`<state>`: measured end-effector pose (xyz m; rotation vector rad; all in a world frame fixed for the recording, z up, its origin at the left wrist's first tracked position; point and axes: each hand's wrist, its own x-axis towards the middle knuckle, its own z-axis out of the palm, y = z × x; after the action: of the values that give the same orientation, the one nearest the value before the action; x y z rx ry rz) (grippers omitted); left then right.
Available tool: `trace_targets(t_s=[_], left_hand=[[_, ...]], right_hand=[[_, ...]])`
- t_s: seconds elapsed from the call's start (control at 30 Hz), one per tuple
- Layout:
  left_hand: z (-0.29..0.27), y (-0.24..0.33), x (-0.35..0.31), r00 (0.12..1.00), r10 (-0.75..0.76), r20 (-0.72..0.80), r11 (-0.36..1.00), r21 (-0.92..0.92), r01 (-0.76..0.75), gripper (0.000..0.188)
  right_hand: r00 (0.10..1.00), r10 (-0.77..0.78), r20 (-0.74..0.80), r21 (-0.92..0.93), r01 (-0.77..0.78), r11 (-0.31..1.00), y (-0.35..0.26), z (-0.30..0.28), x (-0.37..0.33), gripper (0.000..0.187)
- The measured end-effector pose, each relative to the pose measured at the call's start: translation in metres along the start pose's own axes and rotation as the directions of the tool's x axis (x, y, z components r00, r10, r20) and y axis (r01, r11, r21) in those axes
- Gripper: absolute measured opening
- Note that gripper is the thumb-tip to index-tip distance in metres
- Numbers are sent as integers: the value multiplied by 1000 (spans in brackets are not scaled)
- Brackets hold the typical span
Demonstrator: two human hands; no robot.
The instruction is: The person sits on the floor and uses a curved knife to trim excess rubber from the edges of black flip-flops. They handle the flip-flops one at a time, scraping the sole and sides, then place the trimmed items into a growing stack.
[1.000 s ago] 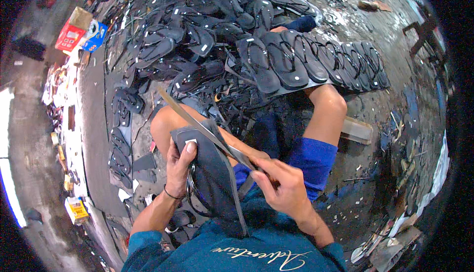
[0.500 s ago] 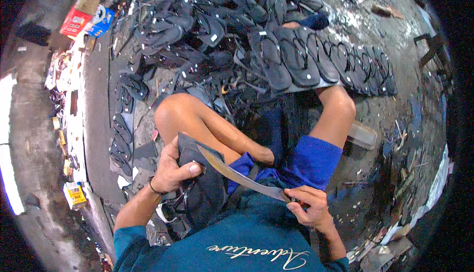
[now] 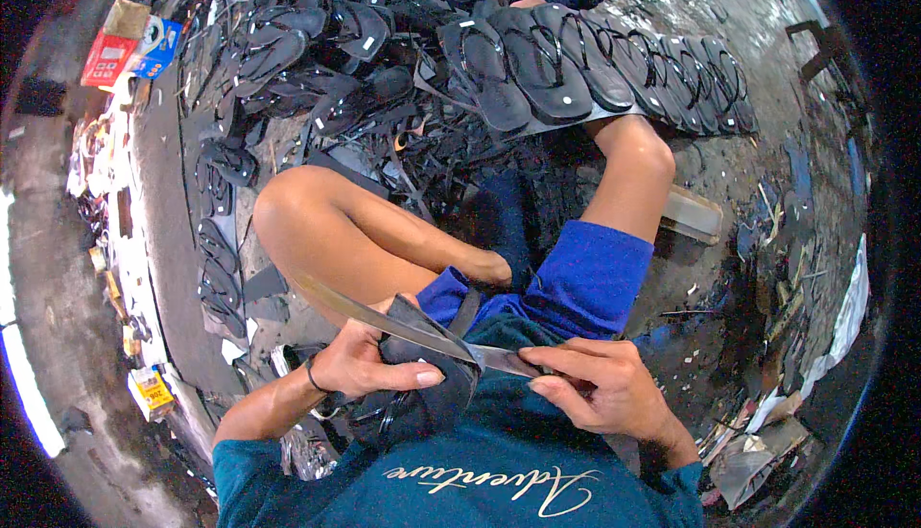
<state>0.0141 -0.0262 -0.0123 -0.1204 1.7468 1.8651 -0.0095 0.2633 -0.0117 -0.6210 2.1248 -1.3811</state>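
Observation:
In my left hand (image 3: 360, 360) is a black flip-flop (image 3: 446, 396), gripped at its edge with the thumb stretched over it. My right hand (image 3: 604, 384) pinches the near end of a long, thin, curved knife (image 3: 422, 335) between thumb and fingers. The blade lies across the flip-flop's edge, and its tip reaches past my left hand toward my bent knee. A dark strip (image 3: 467, 309) shows beside the flip-flop, against my blue shorts; whether it joins the sole I cannot tell. Part of the flip-flop is hidden under my left hand.
A row of black flip-flops (image 3: 556, 72) leans along a board by my right knee. More flip-flops (image 3: 278, 44) are heaped ahead, above dark scraps. Red and blue boxes (image 3: 113, 56) stand far left, a yellow box (image 3: 151, 392) nearer. A pale block (image 3: 693, 214) lies at right.
The knife has slid leftward across the flip-flop, so its tip now extends beyond my left hand. My two hands are closer together, and the head view has shifted.

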Motion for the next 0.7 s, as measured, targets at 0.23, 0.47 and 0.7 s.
trace_targets(t_s=[0.23,0.47,0.7], left_hand=[[14,7,9,991,-70,117,990,128,55,37],[-9,89,39,971,127,205,564,790,-240,53],[11,5,-35,960,-259,112,916,343,207,54]], right_hand=[[997,-54,-55,168,63,984,-10,12,33,24],[996,-79,-32,719,78,690,-2,21,67,40],[951,124,-282,616,80,784,16,74,96,24]])
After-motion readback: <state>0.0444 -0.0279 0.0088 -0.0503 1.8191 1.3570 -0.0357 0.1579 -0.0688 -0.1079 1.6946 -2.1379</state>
